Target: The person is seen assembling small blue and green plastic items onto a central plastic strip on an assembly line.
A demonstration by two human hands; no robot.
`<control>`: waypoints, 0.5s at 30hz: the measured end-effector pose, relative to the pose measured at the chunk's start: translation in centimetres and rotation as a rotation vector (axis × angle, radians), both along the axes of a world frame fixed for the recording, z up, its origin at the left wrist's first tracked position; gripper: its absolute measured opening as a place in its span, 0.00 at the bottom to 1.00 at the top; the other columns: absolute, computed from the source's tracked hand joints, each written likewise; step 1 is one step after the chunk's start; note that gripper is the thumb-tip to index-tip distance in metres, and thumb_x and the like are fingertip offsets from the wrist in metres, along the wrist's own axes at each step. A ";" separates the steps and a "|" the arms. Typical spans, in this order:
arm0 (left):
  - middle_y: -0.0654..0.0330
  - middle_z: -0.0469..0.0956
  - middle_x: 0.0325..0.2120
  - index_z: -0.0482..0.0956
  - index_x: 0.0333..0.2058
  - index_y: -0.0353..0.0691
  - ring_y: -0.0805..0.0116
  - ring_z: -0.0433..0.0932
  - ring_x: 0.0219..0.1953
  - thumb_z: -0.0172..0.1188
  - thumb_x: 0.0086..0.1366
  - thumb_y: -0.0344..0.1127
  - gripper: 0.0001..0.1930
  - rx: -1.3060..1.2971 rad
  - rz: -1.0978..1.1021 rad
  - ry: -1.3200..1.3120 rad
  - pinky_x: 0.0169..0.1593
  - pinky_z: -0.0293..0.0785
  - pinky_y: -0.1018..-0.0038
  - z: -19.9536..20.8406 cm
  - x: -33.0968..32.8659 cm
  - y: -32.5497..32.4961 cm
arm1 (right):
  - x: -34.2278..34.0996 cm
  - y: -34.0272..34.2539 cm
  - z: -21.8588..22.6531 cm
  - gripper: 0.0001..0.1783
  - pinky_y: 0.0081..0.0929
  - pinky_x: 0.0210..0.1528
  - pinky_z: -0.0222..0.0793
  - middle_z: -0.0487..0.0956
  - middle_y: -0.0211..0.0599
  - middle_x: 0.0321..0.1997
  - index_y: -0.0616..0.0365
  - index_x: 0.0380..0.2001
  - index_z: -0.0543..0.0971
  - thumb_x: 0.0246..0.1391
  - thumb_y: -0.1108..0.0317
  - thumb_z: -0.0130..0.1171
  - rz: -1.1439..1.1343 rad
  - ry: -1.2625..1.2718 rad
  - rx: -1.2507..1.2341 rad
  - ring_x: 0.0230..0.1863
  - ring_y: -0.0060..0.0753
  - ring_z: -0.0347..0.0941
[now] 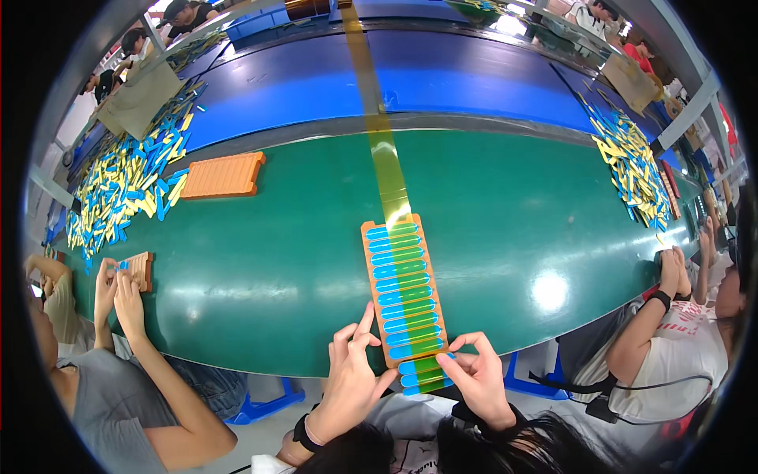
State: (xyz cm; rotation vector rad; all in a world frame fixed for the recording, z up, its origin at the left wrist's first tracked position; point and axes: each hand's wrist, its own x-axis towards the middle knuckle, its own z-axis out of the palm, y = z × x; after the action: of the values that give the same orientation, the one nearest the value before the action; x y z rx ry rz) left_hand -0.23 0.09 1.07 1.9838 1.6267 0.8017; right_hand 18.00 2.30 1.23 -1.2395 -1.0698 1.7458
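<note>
An orange slotted tray (367,261) lies in front of me, with a row of blue sticks (387,299) set across it. Clear yellow tape (392,182) comes down from the far side and runs along the middle of the sticks. Past the tray's near end, several taped blue sticks (408,380) hang over the table edge. My right hand (478,375) pinches their right ends, its thumb on top and its other fingers bent. My left hand (353,367) rests against the tray's lower left, fingers apart, index along the side and thumb near the tray's near corner.
A tape roll (308,8) sits at the far side beyond a blue surface (284,87). Piles of blue and yellow sticks lie left (130,178) and right (632,166). Another orange tray (223,175) is at left. Co-workers' hands (118,296) work on both sides of the green table (237,261).
</note>
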 end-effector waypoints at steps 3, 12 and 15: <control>0.45 0.54 0.55 0.54 0.37 0.35 0.52 0.58 0.46 0.67 0.36 0.24 0.32 -0.071 0.022 -0.031 0.49 0.57 0.63 0.0 0.2 0.3 | -0.1 0.3 -0.6 0.12 0.10 0.25 0.59 0.75 0.39 0.26 0.60 0.34 0.59 0.51 0.77 0.51 -0.023 -0.026 -0.030 0.27 0.14 0.68; 0.49 0.56 0.55 0.61 0.35 0.33 0.60 0.61 0.42 0.67 0.39 0.27 0.26 0.065 0.002 0.011 0.45 0.59 0.67 0.1 -0.9 0.6 | -0.4 0.6 -0.4 0.13 0.12 0.28 0.63 0.75 0.42 0.27 0.59 0.33 0.57 0.50 0.79 0.51 -0.039 -0.050 -0.081 0.30 0.19 0.71; 0.57 0.68 0.48 0.62 0.28 0.41 0.67 0.61 0.39 0.63 0.45 0.29 0.17 0.290 -0.219 0.065 0.32 0.62 0.76 -0.5 -1.7 1.0 | -0.5 0.4 -0.7 0.14 0.13 0.29 0.64 0.75 0.43 0.28 0.59 0.33 0.57 0.50 0.80 0.51 -0.046 -0.063 -0.071 0.30 0.20 0.72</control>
State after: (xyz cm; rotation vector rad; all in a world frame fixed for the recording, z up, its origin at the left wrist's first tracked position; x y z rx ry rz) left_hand -1.88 1.07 0.59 2.3620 1.3563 0.9382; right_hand 17.48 2.66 0.54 -1.3605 -1.0153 1.7331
